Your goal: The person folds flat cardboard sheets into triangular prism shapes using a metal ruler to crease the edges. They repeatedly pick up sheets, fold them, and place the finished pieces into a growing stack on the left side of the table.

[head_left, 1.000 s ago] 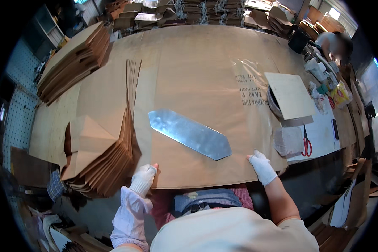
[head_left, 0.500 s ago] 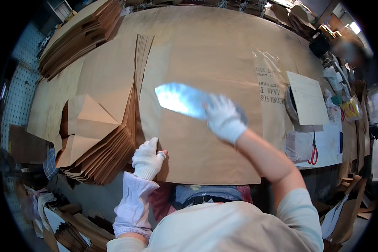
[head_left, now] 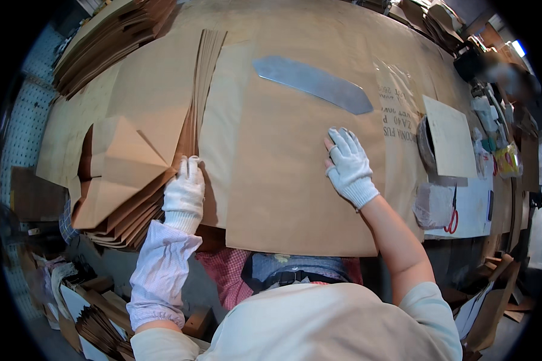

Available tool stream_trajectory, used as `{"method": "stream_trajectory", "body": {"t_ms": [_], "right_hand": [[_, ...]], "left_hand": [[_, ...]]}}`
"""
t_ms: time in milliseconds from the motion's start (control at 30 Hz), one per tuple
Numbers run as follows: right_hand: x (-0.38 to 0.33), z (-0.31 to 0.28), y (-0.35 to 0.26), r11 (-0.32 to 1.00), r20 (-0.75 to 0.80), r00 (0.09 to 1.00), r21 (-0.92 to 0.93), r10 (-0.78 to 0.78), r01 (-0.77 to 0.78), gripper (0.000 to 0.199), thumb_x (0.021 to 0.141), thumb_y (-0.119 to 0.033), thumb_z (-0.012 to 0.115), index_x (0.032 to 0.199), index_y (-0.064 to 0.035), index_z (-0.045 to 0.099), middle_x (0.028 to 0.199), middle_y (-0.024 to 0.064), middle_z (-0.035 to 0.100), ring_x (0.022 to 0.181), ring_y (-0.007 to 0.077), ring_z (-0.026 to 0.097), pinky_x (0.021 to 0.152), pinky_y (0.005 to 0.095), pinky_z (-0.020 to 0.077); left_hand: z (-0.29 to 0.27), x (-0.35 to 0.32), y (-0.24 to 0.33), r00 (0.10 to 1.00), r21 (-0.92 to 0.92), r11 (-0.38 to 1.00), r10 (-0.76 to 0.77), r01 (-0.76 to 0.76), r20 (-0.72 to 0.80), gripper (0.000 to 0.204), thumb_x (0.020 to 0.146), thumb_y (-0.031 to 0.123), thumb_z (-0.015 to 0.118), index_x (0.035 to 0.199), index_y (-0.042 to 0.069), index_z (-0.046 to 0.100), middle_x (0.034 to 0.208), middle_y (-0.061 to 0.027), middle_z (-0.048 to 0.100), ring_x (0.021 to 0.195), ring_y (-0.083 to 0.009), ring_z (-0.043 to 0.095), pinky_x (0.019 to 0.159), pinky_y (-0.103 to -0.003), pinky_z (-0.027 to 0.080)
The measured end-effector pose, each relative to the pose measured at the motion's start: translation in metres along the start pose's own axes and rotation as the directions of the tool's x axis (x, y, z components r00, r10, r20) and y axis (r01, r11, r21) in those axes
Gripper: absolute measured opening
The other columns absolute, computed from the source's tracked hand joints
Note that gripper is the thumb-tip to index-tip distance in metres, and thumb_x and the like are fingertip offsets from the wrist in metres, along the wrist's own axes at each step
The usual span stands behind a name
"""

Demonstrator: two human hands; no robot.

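On the brown paper sheet [head_left: 283, 180] the right hand [head_left: 348, 165] lies flat, gloved fingers spread and holding nothing. At the sheet's left edge the left hand [head_left: 185, 194], also in a white glove, rests open against the paper beside a stack of folded paper bags [head_left: 123, 180]. Just beyond the right hand's fingertips, apart from them, a long flat metal blade [head_left: 313, 83] lies on the sheet. Farther right on the bench [head_left: 403, 54] sit a pale card [head_left: 448, 135] and red-handled scissors [head_left: 452, 216].
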State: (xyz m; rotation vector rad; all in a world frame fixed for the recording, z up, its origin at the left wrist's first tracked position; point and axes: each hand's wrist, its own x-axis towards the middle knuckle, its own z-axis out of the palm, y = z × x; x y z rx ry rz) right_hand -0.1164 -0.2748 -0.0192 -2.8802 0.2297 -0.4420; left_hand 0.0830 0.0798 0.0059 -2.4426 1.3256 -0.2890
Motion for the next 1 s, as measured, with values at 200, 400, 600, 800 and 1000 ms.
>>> {"method": "stream_trajectory", "body": {"t_ms": [200,400,600,800,1000], "right_hand": [[-0.046,-0.020,0.016,0.994,0.038,0.993,-0.003,0.111,-0.111,0.060,0.081,-0.019,0.074,0.136,-0.0008,0.059,0.153,0.0196,0.048,0.142,0.0436,0.042,0.118,0.0504,0.0363],[-0.127,-0.035,0.023,0.693,-0.121,0.683,0.117,0.721,-0.711,0.056,0.083,-0.023,0.075,0.132,0.0012,0.062,0.141,0.0187,0.058,0.129,0.0411,0.053,0.110,0.0427,0.0433],[-0.132,-0.047,0.013,0.749,-0.093,0.743,0.088,0.663,-0.657,0.044,0.086,-0.016,0.073,0.125,0.0021,0.066,0.114,0.0188,0.070,0.097,0.0274,0.071,0.085,0.0386,0.0553],[-0.133,-0.037,0.047,0.237,0.266,0.423,0.526,0.866,-0.817,0.023,0.088,-0.017,0.070,0.102,-0.0002,0.072,0.085,0.0106,0.073,0.072,0.0229,0.065,0.070,0.0354,0.0524],[-0.139,-0.040,0.067,0.202,0.367,0.460,0.562,0.809,-0.802,0.020,0.091,-0.023,0.071,0.097,-0.0033,0.073,0.080,0.0053,0.072,0.066,0.0174,0.060,0.064,0.0324,0.0498]], "left_hand": [[-0.001,-0.010,-0.003,0.999,-0.098,0.995,-0.016,0.013,-0.038,0.049,0.068,0.010,0.082,0.112,0.000,0.063,0.143,-0.0094,0.054,0.134,-0.0328,0.053,0.088,-0.041,0.058],[-0.063,-0.004,0.035,0.969,-0.364,0.916,0.090,-0.171,-0.229,0.061,0.064,0.008,0.081,0.121,0.002,0.063,0.134,-0.0160,0.059,0.131,-0.0388,0.054,0.103,-0.050,0.050],[-0.025,0.031,0.069,0.972,-0.673,0.711,0.068,-0.206,-0.225,0.063,0.071,0.000,0.074,0.133,0.004,0.061,0.144,-0.0183,0.058,0.137,-0.0441,0.049,0.114,-0.050,0.042],[-0.009,0.028,0.069,0.963,-0.739,0.635,0.031,-0.226,-0.267,0.060,0.077,-0.001,0.067,0.136,0.005,0.062,0.145,-0.0173,0.058,0.139,-0.0434,0.047,0.116,-0.049,0.040],[0.000,0.025,0.072,0.959,-0.769,0.599,-0.010,-0.222,-0.284,0.058,0.080,0.000,0.064,0.138,0.006,0.062,0.147,-0.0168,0.057,0.142,-0.0419,0.045,0.118,-0.050,0.036]]}}
